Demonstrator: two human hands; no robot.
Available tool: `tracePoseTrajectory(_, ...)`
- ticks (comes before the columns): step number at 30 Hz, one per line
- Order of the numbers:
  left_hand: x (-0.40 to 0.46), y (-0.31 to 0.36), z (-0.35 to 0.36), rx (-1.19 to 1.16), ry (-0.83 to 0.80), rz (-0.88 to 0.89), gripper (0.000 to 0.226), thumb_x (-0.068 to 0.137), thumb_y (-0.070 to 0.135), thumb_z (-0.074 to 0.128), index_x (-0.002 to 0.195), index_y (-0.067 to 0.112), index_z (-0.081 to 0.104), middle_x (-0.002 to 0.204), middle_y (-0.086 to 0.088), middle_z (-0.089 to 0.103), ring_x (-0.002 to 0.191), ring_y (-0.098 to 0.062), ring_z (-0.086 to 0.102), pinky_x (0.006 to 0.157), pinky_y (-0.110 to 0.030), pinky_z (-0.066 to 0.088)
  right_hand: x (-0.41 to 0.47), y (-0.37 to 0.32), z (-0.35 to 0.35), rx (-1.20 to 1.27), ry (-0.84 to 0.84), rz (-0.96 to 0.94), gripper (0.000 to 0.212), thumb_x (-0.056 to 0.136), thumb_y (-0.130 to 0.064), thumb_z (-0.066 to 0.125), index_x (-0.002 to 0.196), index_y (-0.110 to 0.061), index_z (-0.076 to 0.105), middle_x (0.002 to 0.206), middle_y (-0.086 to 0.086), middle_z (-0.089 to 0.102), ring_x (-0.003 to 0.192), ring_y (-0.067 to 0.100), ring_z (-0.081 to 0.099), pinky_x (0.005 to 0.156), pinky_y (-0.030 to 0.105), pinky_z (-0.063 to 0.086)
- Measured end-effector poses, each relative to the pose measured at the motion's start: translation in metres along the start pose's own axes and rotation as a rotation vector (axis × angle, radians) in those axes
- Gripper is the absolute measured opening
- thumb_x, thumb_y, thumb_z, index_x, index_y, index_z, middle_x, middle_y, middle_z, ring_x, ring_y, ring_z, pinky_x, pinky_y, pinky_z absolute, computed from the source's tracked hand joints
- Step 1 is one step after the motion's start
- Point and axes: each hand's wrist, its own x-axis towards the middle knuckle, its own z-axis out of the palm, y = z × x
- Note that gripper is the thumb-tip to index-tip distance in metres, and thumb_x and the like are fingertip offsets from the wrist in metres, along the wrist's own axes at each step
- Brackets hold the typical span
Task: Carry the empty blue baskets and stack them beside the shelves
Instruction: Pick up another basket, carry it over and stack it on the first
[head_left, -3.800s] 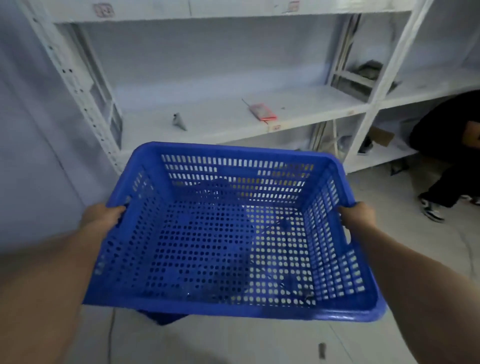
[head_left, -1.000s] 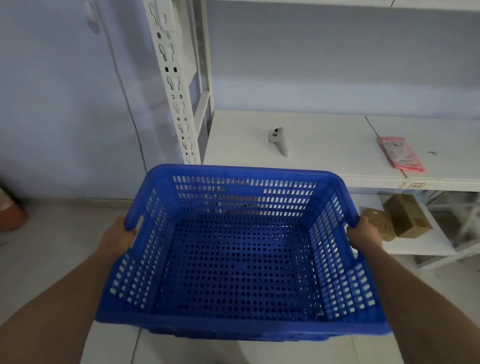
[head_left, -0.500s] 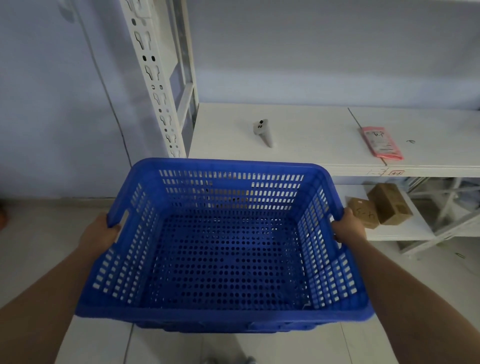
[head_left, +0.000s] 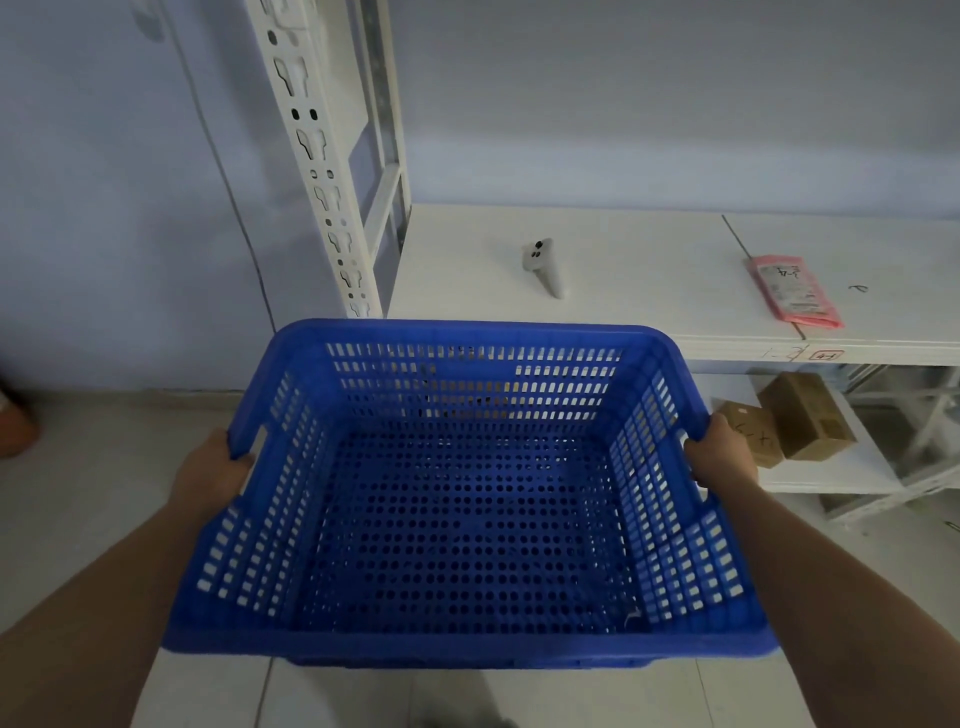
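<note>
blue basket (head_left: 467, 519): empty, held level at centre frame | left hand (head_left: 210, 470) at 9 o'clock, right hand (head_left: 722, 457) at 3, fingers curled on rims | shelf post (head_left: 322, 171) at 11, nearer than before | judged: set-down imminent

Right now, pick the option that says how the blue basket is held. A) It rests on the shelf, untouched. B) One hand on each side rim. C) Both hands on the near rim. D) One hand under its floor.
B: the left hand grips the left rim and the right hand the right rim of the blue basket, which hangs in front of the shelf, not on it.
</note>
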Motion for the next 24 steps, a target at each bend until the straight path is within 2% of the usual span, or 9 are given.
tracePoseTrajectory(2, 0.003, 0.0, 0.001, -0.016, 0.003, 0.003, 0.02, 0.092, 0.012, 0.052, 0.106, -0.001, 0.048, 0.085, -0.021, 0.056, 0.06, -0.025, 0.049, 0.058, -0.038, 0.039, 0.004, 0.0, 0.002, -0.005, 0.003, 0.012, 0.033, 0.088, -0.02, 0.052, 0.117, -0.006, 0.046, 0.104, 0.02, 0.062, 0.088, 0.037, 0.065, 0.078, 0.054, 0.056)
tracePoseTrajectory(7, 0.003, 0.0, 0.006, -0.002, 0.041, -0.018, 0.022, 0.091, 0.013, 0.054, 0.107, -0.001, 0.047, 0.085, -0.016, 0.051, 0.067, -0.029, 0.049, 0.063, -0.04, 0.039, 0.011, -0.003, 0.006, -0.042, 0.041, 0.023, 0.035, 0.087, -0.025, 0.052, 0.116, -0.007, 0.049, 0.102, 0.02, 0.064, 0.088, 0.038, 0.065, 0.079, 0.053, 0.055)
tracePoseTrajectory(14, -0.002, 0.001, 0.005, -0.012, 0.056, -0.003, 0.019, 0.091, 0.016, 0.053, 0.104, 0.003, 0.047, 0.078, -0.009, 0.05, 0.059, -0.023, 0.048, 0.059, -0.036, 0.038, 0.006, 0.0, 0.004, -0.028, 0.017, 0.012, 0.035, 0.089, -0.026, 0.054, 0.117, -0.007, 0.047, 0.106, 0.021, 0.063, 0.092, 0.039, 0.064, 0.081, 0.056, 0.053)
tracePoseTrajectory(19, -0.005, 0.001, 0.005, -0.027, 0.045, 0.009, 0.016, 0.092, 0.016, 0.052, 0.102, 0.006, 0.045, 0.073, -0.006, 0.048, 0.057, -0.02, 0.049, 0.05, -0.032, 0.034, 0.001, 0.001, 0.005, -0.048, 0.024, 0.014, 0.037, 0.09, -0.027, 0.052, 0.119, -0.005, 0.046, 0.109, 0.023, 0.063, 0.097, 0.042, 0.062, 0.084, 0.056, 0.051)
tracePoseTrajectory(24, -0.007, 0.001, 0.004, -0.019, 0.062, 0.016, 0.017, 0.092, 0.017, 0.052, 0.101, 0.006, 0.045, 0.069, -0.005, 0.047, 0.057, -0.023, 0.049, 0.052, -0.033, 0.035, 0.0, 0.001, 0.005, -0.039, 0.039, 0.002, 0.036, 0.09, -0.026, 0.051, 0.119, -0.006, 0.046, 0.109, 0.022, 0.063, 0.097, 0.041, 0.063, 0.084, 0.055, 0.051)
